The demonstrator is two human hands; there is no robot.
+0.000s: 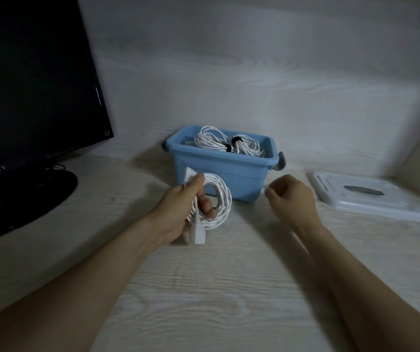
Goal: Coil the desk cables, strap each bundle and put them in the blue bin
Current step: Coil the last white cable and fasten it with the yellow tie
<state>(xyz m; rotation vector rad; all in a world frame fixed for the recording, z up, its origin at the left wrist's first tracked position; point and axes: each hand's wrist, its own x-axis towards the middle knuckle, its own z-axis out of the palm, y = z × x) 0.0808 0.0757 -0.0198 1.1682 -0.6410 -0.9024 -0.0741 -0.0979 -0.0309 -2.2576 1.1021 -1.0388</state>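
Desk (229, 288): pale wood-grain finish, matt. Blue bin (219, 174): smooth plastic with a slight sheen (grey handles at each end). White cable coil (220, 199) in my left hand (178, 212): smooth plastic sheath. Monitor (33, 77): glossy black screen; its base (26, 196) is glossy black too. White lid (366, 199): smooth plastic.

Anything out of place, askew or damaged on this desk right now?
Nothing stands out. The blue plastic bin sits upright with two strapped white cable bundles inside; its white lid lies flat to the right. The left hand grips a coiled white cable bearing no visible strap. The right hand is curled, empty.
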